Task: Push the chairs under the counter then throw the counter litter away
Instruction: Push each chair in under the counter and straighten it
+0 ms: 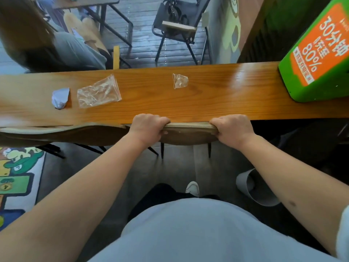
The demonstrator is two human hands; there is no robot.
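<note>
L hand (149, 126) & R hand (231, 127) both gripped chair back (188, 128) at counter (207, 95) edge; bag (98, 91), cup (180, 81), paper wad (60, 98) lay on top.

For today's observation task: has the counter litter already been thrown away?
No, a crumpled paper, a clear bag and a plastic cup lie on the counter.
</note>
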